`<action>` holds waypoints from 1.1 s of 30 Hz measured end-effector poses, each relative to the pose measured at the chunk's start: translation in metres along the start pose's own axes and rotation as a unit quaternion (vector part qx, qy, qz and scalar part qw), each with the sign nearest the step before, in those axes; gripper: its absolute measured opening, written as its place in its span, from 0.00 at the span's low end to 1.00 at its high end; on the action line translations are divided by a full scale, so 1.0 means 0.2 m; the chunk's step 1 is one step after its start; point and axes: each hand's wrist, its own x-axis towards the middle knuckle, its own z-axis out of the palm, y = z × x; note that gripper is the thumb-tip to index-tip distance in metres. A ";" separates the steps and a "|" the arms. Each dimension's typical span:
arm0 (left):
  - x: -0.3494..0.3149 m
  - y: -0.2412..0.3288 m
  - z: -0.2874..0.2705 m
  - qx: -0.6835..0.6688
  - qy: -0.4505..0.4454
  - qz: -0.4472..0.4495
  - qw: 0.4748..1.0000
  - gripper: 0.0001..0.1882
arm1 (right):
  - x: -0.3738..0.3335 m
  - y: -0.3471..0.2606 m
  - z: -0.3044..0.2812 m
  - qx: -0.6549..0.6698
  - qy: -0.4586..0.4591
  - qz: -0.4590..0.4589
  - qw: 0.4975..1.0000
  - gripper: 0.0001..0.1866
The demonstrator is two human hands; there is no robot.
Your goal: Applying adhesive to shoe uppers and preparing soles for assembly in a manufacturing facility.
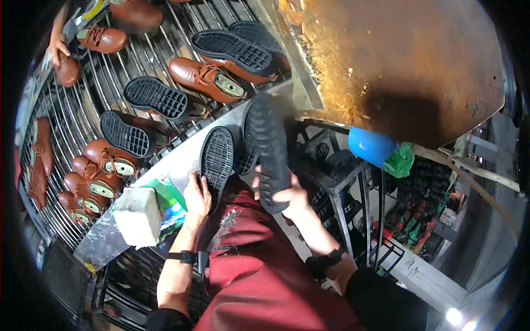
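bare room is left along the metal ledge (189, 153). a gridded outsole (217, 156) is touched by the left hand (196, 198), finger closure unclear; a black sole (267, 146) is clasped in the right hand (293, 199).

I see two bright lamps (454, 316) glaring, lower right; dark shadow (403, 113) on brown panel (419, 49), upper right. Black sole (268, 154) blurred near centre, probably by motion. Metal rollers (91, 99) bow toward dark fisheye rim, upper left.

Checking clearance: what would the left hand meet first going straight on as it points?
The black sole right at the left hand, apparently already touching it. Past that, probably the grey ledge, though depth is unclear.
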 end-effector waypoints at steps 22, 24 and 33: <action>-0.14 -0.24 -0.15 -0.068 0.039 0.000 0.997 0.16 | 0.57 0.50 -0.08 -0.602 0.383 0.048 0.699 0.56; -0.15 -0.23 -0.16 -0.085 0.041 -0.006 0.996 0.15 | 0.53 0.47 -0.10 -0.587 0.362 0.062 0.721 0.55; -0.14 -0.11 -0.17 -0.049 0.039 0.024 0.998 0.14 | 0.87 -0.03 0.25 -0.730 0.202 -0.418 0.502 0.44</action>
